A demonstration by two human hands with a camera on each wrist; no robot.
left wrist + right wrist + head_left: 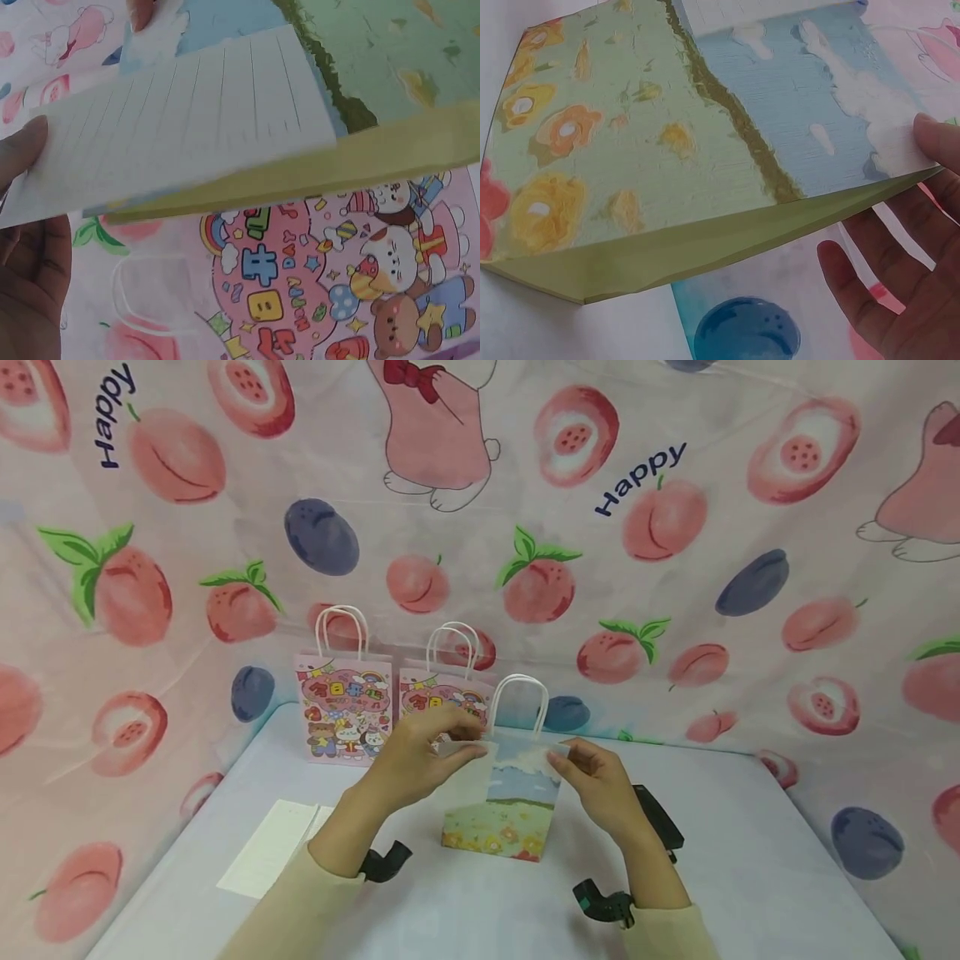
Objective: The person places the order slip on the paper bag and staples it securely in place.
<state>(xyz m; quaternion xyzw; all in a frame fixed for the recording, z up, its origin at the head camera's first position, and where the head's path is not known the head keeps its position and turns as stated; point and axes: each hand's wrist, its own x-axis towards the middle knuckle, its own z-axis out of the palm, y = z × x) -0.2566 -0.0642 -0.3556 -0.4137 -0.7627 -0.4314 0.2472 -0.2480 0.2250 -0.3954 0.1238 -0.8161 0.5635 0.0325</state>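
Note:
In the head view a paper gift bag point(517, 831) with a painted meadow, flowers and blue sky stands on the table, white handles up. My left hand point(412, 760) pinches a small lined paper sheet point(187, 120) by its upper end, thumb on the front. The sheet lies against the bag's front and covers its upper left part. My right hand point(600, 785) pinches the bag's upper right edge, thumb on the printed face. Below that thumb, the other fingers spread behind the bag's yellow-green side point(705, 251) in the right wrist view.
Two pink cartoon gift bags point(347, 718) with white handles stand behind, against a fruit-print cloth point(480, 543). White paper sheets point(266, 847) lie on the table at left. A flat black object point(658, 818) lies beyond the right forearm.

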